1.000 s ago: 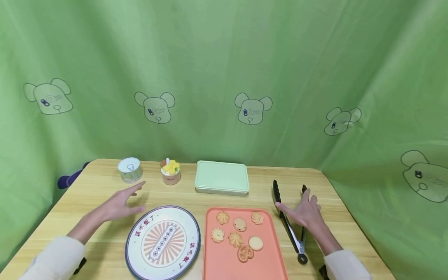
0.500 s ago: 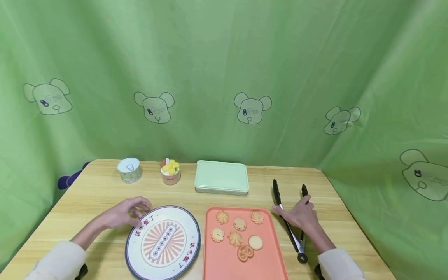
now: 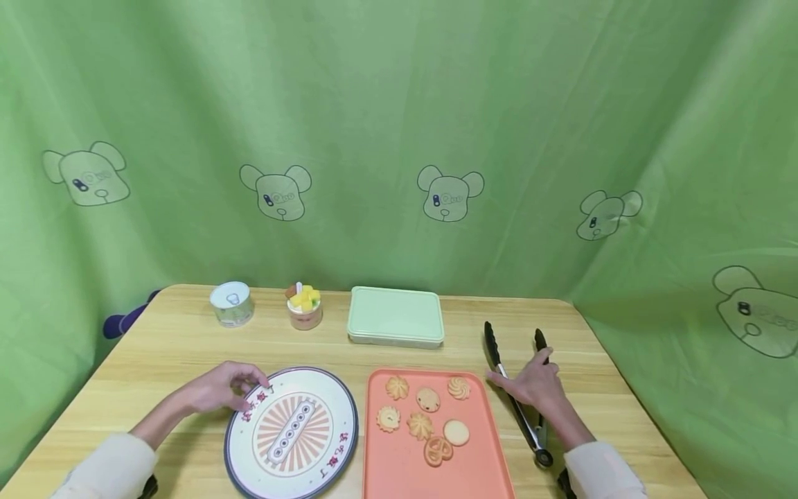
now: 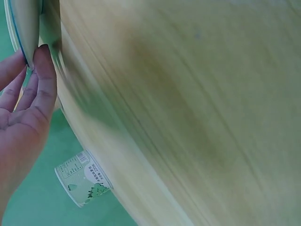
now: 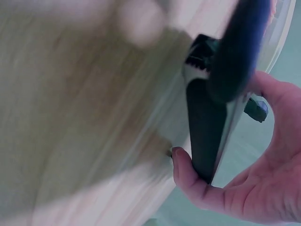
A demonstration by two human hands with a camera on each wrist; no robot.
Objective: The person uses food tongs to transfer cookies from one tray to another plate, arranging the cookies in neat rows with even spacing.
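Note:
On the left of the table, my left hand [image 3: 221,388] pinches the upper left rim of a round white plate [image 3: 314,395] with a dark blue edge. The left wrist view shows the plate [image 4: 29,28] edge-on, between the thumb and fingers of that hand [image 4: 26,113]. To the right, my right hand [image 3: 539,382] grips a pair of black-and-silver tongs [image 3: 520,416], its thumb on one arm and fingers on the other. The tongs' arms are spread, with their tips pointing away. Close up in the right wrist view, fingers wrap the black handle of the tongs [image 5: 204,127].
Between the hands lies a coral tray [image 3: 436,483] with several cookies [image 3: 420,425] towards its far end. Along the back stand a tin can [image 3: 232,305], a small dessert cup [image 3: 305,310] and a pale green lidded box [image 3: 395,315]. A green curtain [image 3: 361,138] surrounds the table.
My left hand has come down and taken hold of the plate's rim. My right hand has lowered onto the tongs and gripped them, and their hinge end has shifted slightly right.

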